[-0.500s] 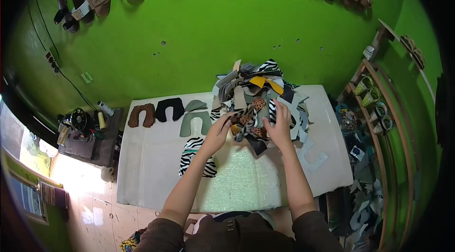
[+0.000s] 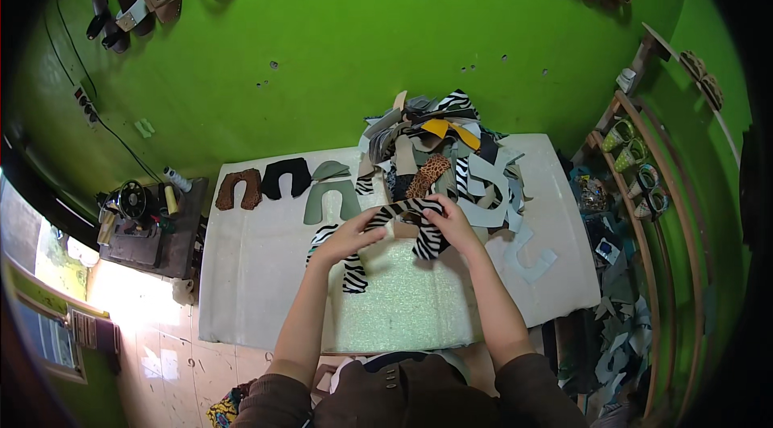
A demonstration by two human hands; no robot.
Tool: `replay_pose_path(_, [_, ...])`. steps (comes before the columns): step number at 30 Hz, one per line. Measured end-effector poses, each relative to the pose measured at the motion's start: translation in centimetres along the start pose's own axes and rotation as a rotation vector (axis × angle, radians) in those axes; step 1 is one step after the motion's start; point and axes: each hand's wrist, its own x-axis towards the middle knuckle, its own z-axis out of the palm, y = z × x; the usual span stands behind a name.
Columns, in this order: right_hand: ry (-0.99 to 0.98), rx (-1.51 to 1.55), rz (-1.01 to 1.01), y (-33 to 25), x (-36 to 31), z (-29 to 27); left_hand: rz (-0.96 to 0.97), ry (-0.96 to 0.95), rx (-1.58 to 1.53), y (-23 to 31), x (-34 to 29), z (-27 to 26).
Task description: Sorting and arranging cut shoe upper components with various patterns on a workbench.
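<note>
- The left hand [image 2: 348, 236] and the right hand [image 2: 448, 221] are both grasping a zebra-striped cut piece [image 2: 411, 210], one at each end.
- The piece is hanging just above the white table [image 2: 258, 283], in front of the pile of cut pieces [image 2: 439, 154].
- Another striped piece [image 2: 352, 273] is lying under the left hand.

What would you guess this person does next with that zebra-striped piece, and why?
Probably lay it on the zebra piece already on the table. Both hands, left and right, hold a matching striped cutout just lifted clear of the pile.
</note>
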Motion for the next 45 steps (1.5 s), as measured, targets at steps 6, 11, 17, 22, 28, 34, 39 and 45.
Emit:
replay_pose_path(6, [-0.042, 0.101, -0.006, 1.0, -0.2, 0.8, 0.133, 0.323, -0.084, -1.8, 1.8, 2.9])
replay_pose_path(11, [0.689, -0.508, -0.280, 3.0, -1.6, -2.3, 0.160, 0.387, 0.062, -1.9, 1.9, 3.3])
replay_pose_path(17, [1.052, -0.875, -0.054, 5.4, -2.4, -4.8, 0.377, 0.403, -0.192, -0.6, 2.2, 4.8])
replay_pose_path(22, [1.043, -0.555, 0.014, 6.2, -1.9, -6.9, 0.478, 0.439, -0.400, 1.0, 3.6, 6.3])
replay_pose_path(28, [0.810, 0.015, -0.033, -1.0, -3.5, -6.5, 0.499, 0.424, -0.234, 1.6, 4.1, 6.7])
replay_pose_path(34, [0.319, -0.198, -0.128, -6.6, -3.4, -3.6, 0.465, 0.303, -0.278, 1.7, 5.6, 7.8])
replay_pose_path(39, [0.115, -0.025, -0.095, -8.6, -3.2, -2.6, 0.506, 0.220, -0.075, 1.9, 5.3, 7.9])
replay_pose_path(45, [0.064, 0.067, 0.033, -9.5, -2.7, -1.9, 0.607, 0.214, 0.133, 2.5, 3.7, 7.1])
